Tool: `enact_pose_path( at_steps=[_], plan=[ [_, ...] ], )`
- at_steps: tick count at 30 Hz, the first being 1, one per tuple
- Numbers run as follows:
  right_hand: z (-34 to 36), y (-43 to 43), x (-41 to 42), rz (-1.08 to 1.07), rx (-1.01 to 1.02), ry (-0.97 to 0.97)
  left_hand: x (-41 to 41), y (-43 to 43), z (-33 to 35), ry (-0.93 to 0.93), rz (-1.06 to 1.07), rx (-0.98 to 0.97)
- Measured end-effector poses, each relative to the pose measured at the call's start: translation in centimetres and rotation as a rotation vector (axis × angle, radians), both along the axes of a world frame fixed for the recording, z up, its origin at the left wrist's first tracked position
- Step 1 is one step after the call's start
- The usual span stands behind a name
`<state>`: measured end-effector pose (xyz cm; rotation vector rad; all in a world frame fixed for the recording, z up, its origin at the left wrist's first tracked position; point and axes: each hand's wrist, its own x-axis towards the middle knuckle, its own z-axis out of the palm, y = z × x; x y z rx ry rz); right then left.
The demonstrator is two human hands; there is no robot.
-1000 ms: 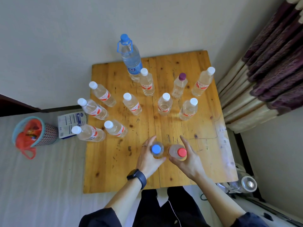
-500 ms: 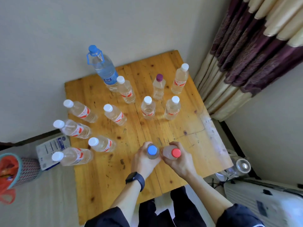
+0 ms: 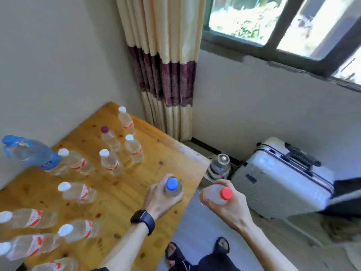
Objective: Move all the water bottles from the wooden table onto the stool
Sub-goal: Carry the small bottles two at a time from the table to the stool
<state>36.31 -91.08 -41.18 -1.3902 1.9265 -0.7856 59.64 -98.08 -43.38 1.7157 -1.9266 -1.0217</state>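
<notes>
**Two bottles off the table, swinging right**

Both hands have lifted off the tabletop since a second ago, and the view has turned right toward the window [image 3: 273, 20]. Near 6 o'clock, the left hand [image 3: 158, 200] curls its fingers [image 3: 162, 180] round the blue-capped bottle [image 3: 172, 187], cap up, over the wooden table [image 3: 166, 153] edge. At its 3 o'clock, the right hand [image 3: 230, 208] grasps the red-capped bottle [image 3: 214, 195], already past the edge and above the floor [image 3: 195, 227]. Taking one bottle per hand probably halves the trips. Many bottles stand at 8 to 10 o'clock, among them a large blue bottle [image 3: 31, 151]. No stool shows; a suitcase [image 3: 281, 178] sits at 4 o'clock.
</notes>
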Motion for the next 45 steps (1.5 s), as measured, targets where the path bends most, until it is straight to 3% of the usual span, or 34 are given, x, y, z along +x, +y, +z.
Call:
enact_pose_path(
  at_steps=[5, 10, 20, 29, 34, 45],
  plan=[
    [1.8, 9.0, -6.2, -0.394, -0.072, 0.037, -10.7, 0.6, 2.0, -0.027, -0.356, -0.115],
    [3.0, 21.2, -12.1, -0.761, -0.121, 0.048, -23.3, 7.3, 3.6, 0.028, -0.67, -0.064],
    [5.6, 47.3, -19.5, -1.299, -0.002, 0.068, -42.9, 30.1, 6.2, 0.082, -1.24, -0.016],
    [6.6, 68.1, -21.7, -1.811, -0.136, 0.049, -55.8, 52.8, 8.0, 0.023, -1.682, -0.055],
    [6.3, 78.8, -23.0, -2.012, -0.047, 0.055, -61.9, 64.9, 7.1, 0.039, -1.871, -0.098],
    [4.3, 102.3, -34.2, -2.242, 0.08, -0.035, -77.2, 90.2, 2.4, -0.083, -2.082, 0.084]
  ],
)
